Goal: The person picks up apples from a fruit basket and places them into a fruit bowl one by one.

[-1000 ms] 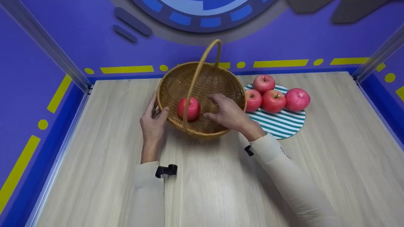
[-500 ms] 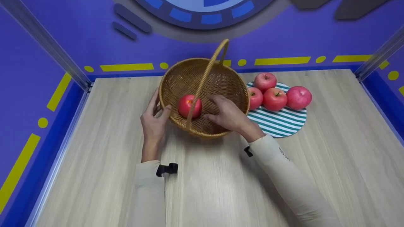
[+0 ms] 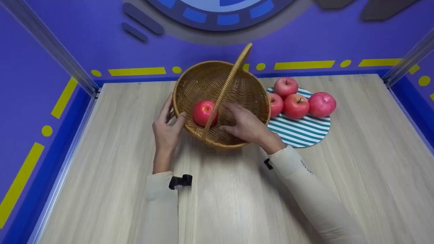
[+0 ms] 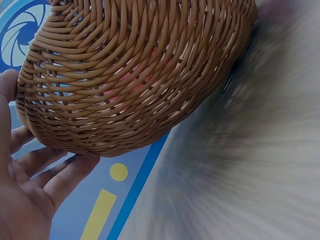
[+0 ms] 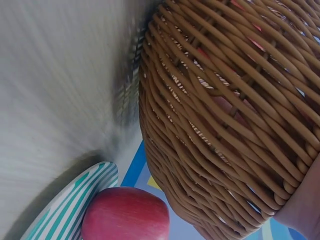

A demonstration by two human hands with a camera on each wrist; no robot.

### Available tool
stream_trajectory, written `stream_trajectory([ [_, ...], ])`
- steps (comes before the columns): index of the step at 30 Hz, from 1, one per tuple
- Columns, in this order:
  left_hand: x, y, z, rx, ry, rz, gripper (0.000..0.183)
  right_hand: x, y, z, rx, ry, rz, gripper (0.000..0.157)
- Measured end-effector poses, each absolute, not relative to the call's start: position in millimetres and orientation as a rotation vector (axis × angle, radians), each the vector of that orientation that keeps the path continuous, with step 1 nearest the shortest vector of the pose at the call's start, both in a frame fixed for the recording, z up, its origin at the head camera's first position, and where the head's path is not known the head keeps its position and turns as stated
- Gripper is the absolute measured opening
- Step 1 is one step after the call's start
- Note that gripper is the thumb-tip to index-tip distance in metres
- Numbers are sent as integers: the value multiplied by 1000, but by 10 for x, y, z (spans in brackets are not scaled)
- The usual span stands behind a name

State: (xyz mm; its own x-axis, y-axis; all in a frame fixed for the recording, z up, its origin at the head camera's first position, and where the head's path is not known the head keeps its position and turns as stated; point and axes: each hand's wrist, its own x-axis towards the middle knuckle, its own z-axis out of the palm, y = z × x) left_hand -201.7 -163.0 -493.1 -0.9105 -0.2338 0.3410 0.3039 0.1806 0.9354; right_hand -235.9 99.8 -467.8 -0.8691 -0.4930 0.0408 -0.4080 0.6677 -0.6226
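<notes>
A brown wicker basket [image 3: 190, 81] with a tall arched handle [image 3: 230, 79] leans toward me in the head view. My left hand [image 3: 166, 134] holds its left side, thumb at the rim and fingers outside against the weave; in the left wrist view, those fingers [image 4: 75, 172] touch the underside. One red apple [image 3: 202, 113] lies inside, partly crossed by the handle. My right hand [image 3: 249, 125] reaches over the rim into the basket, thumb apart from the loosely bent fingers, with the apple to their left. In the right wrist view, the basket wall [image 5: 225, 115] hides most of that hand.
Right of the basket, a round green-and-white striped mat [image 3: 300, 135] carries several apples [image 3: 296, 106], one partly behind the basket rim. The wooden table [image 3: 217, 196] meets a blue back wall [image 3: 305, 40] just behind the basket, with side walls at left and right.
The basket has turned a little and shifted slightly right, its handle swinging rightward at the top. The apple inside has shifted slightly with it. Both hands keep about the same hold and pose.
</notes>
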Motion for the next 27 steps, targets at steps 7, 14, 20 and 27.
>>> stream_trajectory([
  [7, -2019, -1632, -4922, -97, -2056, -1756, 67, -2340, 1001, -4713, -748, 2744, -1004, 78],
  [14, -2000, -1631, -4917, -129, -2023, -1782, 66, -2370, 994, -4735, -876, 2732, -1000, 81],
  [20, -1994, -1631, -4933, -104, -2032, -1784, 66, -2397, 983, -4734, -988, 2700, -986, 77],
  [27, -2003, -1617, -4919, -97, -2034, -1788, 66, -2395, 998, -4738, -954, 2699, -993, 78],
])
